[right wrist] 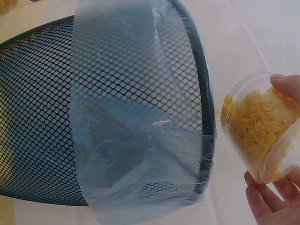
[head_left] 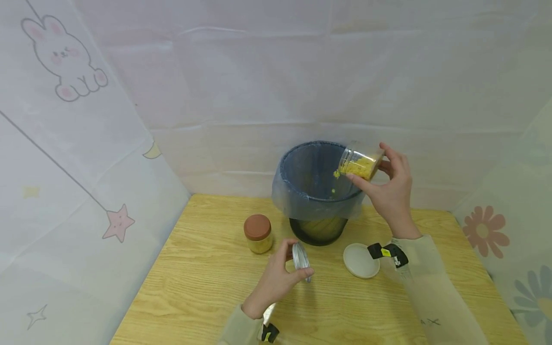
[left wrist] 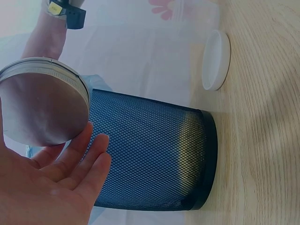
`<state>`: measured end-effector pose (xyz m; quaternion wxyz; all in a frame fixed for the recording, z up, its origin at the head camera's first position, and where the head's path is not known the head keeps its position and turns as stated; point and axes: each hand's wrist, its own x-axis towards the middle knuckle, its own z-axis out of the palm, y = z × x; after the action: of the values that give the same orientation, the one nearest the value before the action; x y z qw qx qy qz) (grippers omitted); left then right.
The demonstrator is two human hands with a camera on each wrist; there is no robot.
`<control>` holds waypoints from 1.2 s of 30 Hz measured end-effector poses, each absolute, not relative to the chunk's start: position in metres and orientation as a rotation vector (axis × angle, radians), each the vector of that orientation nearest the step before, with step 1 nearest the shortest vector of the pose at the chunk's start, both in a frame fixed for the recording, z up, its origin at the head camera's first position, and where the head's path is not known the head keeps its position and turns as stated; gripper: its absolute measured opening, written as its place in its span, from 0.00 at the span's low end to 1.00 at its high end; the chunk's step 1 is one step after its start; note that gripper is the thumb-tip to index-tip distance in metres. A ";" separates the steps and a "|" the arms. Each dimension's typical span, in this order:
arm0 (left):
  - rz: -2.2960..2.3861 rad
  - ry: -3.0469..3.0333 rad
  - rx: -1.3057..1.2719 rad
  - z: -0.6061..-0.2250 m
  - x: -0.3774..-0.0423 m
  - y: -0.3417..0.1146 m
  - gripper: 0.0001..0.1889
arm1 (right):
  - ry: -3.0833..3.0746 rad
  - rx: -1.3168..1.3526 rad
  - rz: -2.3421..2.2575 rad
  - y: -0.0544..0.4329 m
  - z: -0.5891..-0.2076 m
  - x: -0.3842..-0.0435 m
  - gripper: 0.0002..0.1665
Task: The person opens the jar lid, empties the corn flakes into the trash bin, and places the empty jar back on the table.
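Silver lid (head_left: 300, 261) and clear jar (head_left: 360, 163) are each held in one hand, the lid nearer the person and the jar farther off. Closest in, a black band (head_left: 270, 334) sits at the left wrist. The left hand's grip (head_left: 276, 278) pinches the lid by its rim, tipped on edge above the pale wood-grain tabletop (head_left: 189, 287). To the right, near the other wrist's black band (head_left: 390, 254), a shallow white disc (head_left: 361, 261) lies flat; whether lid or dish, I cannot tell. Left of centre stands a small jar with a reddish-brown top (head_left: 258, 227) and a yellowish body. Just beyond it, a dark mesh bin (head_left: 319, 232) stands upright, a translucent bluish liner (head_left: 297, 203) folded over its rim. Above the bin's right side, the right hand's grip (head_left: 393, 191) is closed around the clear jar, thumb on one side and fingers on the other. That jar is tilted, its mouth over the bin, with yellow flakes (right wrist: 262, 124) inside and a few dropping from its lip. Farthest back hangs a creased pale sheet (head_left: 241, 91); at the sides are a printed bunny (head_left: 64, 62) and a reddish flower (head_left: 485, 231).
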<state>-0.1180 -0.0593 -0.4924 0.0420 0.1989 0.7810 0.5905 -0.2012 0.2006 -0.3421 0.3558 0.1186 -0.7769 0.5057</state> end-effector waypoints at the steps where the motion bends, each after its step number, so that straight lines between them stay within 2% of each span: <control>1: 1.805 2.391 0.604 -0.492 -0.118 -0.059 0.31 | -2.007 0.306 1.305 0.201 -0.342 -0.201 0.50; 26: 1.809 2.377 0.591 -0.496 -0.119 -0.059 0.31 | -1.992 0.314 1.294 0.203 -0.342 -0.203 0.51; 36: 1.804 2.386 0.582 -0.495 -0.118 -0.058 0.31 | -1.991 0.282 1.367 0.202 -0.342 -0.201 0.46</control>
<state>-0.1182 -0.0580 -0.4953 0.0473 0.1906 0.7822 0.5913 -0.2013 0.2022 -0.3416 0.3477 0.1089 -0.7677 0.5271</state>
